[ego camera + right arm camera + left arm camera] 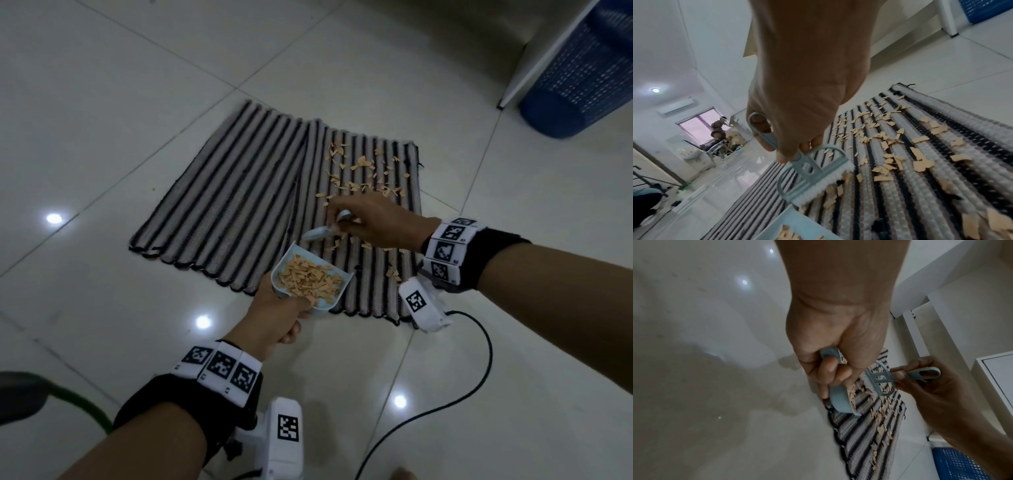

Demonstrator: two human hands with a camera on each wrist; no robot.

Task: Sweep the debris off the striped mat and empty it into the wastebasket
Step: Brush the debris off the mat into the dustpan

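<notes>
A black-and-grey striped mat (239,192) lies on the tiled floor, with tan paper scraps (363,171) scattered over its right half. My left hand (277,315) grips the handle of a light blue dustpan (308,284) heaped with scraps, its mouth at the mat's near edge. My right hand (370,222) holds a small light blue brush (809,175) by its handle, with the white bristles down on the mat just beyond the pan's lip (789,216). More scraps (900,146) lie beyond the brush. A blue perforated wastebasket (582,75) stands at the far right.
A white furniture panel (548,51) leans beside the wastebasket. A black cable (472,359) runs across the floor at my right. A dark chair edge (20,397) sits at the lower left. In the right wrist view a person (719,128) stands far off by a window.
</notes>
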